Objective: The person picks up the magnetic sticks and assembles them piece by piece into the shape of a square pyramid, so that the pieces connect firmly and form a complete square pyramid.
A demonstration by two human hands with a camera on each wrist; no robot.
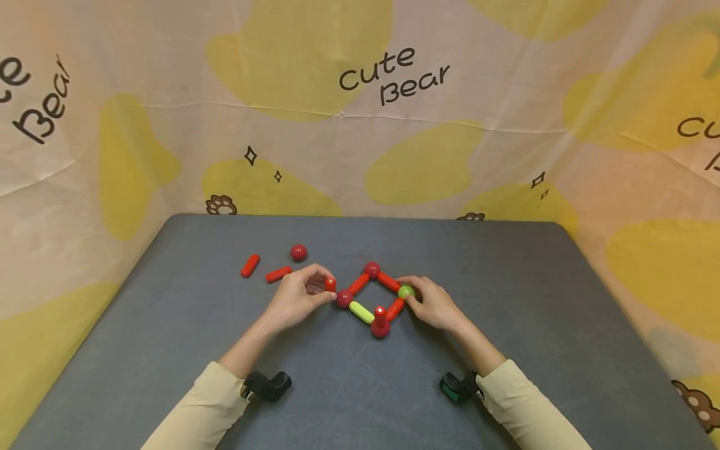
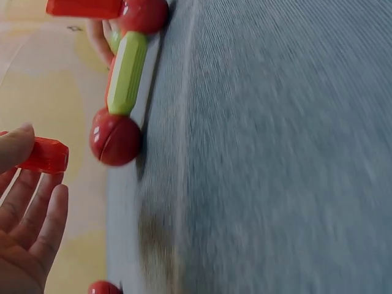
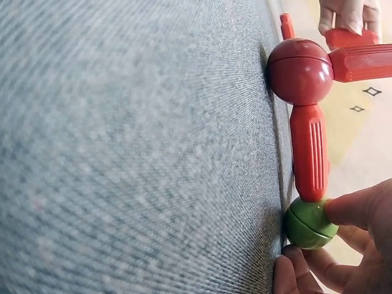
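Note:
My left hand (image 1: pixel 296 294) pinches a red rod (image 2: pixel 48 155) between thumb and fingers, its end facing up in the head view. Just right of that rod is the left red ball (image 1: pixel 344 299) of a four-sided frame lying on the table. My right hand (image 1: pixel 434 302) holds the green ball (image 3: pixel 311 223) at the frame's right corner. Red rods (image 3: pixel 310 153) form three sides and a yellow-green rod (image 2: pixel 127 73) the fourth. The far corner is a red ball (image 1: pixel 372 270). On the near red ball (image 1: pixel 380 329) another red rod (image 1: pixel 380 314) stands upright.
Two loose red rods (image 1: pixel 250 265) and a loose red ball (image 1: pixel 299 252) lie on the grey table (image 1: pixel 169 337), beyond and left of my left hand. A printed cloth (image 1: pixel 315 156) hangs behind the table and along its sides. Each wrist carries a black camera mount (image 1: pixel 269 386).

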